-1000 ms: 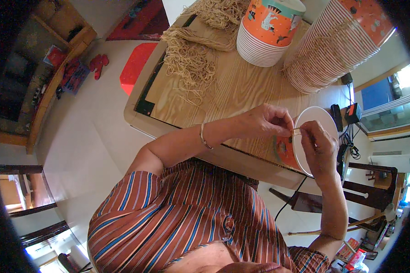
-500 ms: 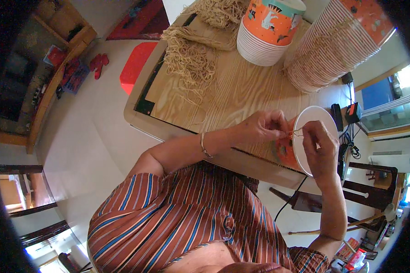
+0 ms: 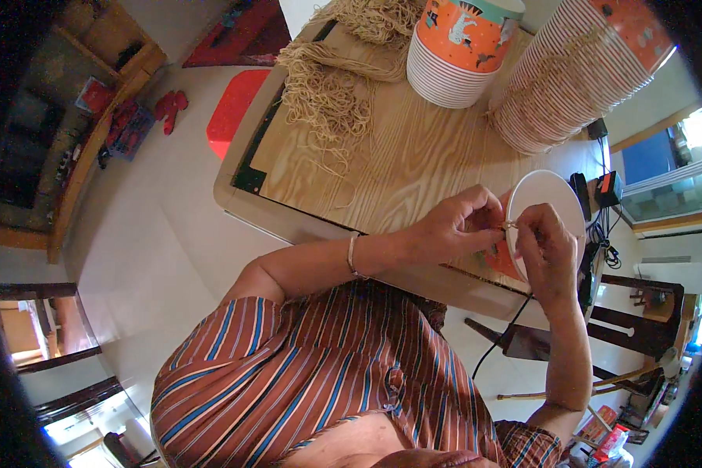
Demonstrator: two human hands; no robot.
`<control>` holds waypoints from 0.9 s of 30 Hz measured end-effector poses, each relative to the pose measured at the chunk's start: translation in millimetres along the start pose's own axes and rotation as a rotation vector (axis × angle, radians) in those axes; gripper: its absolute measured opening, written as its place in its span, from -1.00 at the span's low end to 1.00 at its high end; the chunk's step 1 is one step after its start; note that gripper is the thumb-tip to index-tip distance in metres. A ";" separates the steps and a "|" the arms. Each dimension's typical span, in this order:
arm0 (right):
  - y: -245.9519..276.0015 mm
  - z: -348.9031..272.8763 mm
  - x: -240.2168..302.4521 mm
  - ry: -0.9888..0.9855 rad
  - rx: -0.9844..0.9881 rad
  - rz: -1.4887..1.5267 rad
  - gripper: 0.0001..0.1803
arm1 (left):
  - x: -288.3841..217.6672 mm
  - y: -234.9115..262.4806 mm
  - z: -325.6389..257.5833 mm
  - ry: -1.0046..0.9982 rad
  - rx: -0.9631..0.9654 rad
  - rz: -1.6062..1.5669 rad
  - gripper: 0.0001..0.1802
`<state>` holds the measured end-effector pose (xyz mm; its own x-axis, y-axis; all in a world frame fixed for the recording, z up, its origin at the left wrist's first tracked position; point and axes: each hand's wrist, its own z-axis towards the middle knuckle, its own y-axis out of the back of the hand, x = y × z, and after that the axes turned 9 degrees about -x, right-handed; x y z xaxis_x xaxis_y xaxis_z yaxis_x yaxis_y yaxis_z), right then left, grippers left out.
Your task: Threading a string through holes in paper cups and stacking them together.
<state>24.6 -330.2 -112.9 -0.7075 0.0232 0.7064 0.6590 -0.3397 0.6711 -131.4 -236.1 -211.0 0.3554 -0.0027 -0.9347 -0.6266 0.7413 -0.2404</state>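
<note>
An orange paper bucket with a white inside (image 3: 550,187) lies tipped at the table's near right corner, its mouth turned toward the right. At the left of its rim, my left hand (image 3: 464,226) pinches a short piece of tan string (image 3: 510,225) from outside the bucket. My right hand (image 3: 550,242) reaches over the mouth, its fingertips closed on the same string. Both sets of fingertips nearly meet at the rim. Whether the string is knotted there is too small to tell.
Loose tan string (image 3: 327,97) lies heaped on the wooden table (image 3: 398,148). Behind stand a short stack of orange buckets (image 3: 454,74) and a taller, leaning stack (image 3: 558,93) draped with string. Black cables (image 3: 597,234) hang at the right edge. A red stool (image 3: 234,109) stands left.
The bucket's mouth has shifted slightly up and to the right. My left hand has moved a little to the right, and the string between my fingertips looks drawn closer to the rim.
</note>
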 end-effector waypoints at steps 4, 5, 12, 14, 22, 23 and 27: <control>-3.5 0.1 -5.2 -0.060 0.022 0.156 -0.98 | 2.6 -0.9 0.7 -0.024 -0.027 0.027 -0.75; -4.2 -0.2 -7.4 -0.084 0.025 0.201 -0.97 | 5.3 -0.8 2.2 -0.024 -0.024 0.027 -0.75; -4.3 -0.8 -10.4 -0.106 0.037 0.205 -0.95 | 0.6 1.6 6.0 -0.187 -0.065 0.120 -0.85; -5.3 -0.5 -10.2 -0.105 0.031 0.222 -0.94 | -0.3 3.2 6.1 -0.199 -0.055 0.130 -0.85; -5.6 -1.7 -10.1 -0.134 0.022 0.281 -0.95 | -0.2 4.3 5.6 -0.144 -0.054 0.106 -0.90; -5.5 -1.7 -9.5 -0.160 0.032 0.304 -0.96 | 0.2 5.5 5.2 -0.144 -0.056 0.107 -0.90; -4.2 -2.2 -11.2 -0.115 0.008 0.312 -0.95 | 0.6 6.1 6.0 -0.341 -0.087 0.255 -0.92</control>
<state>29.2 -331.1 -124.1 -0.4378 0.0256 0.8987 0.8417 -0.3397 0.4197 -130.9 -227.6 -211.4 0.3812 0.4056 -0.8308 -0.7750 0.6301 -0.0480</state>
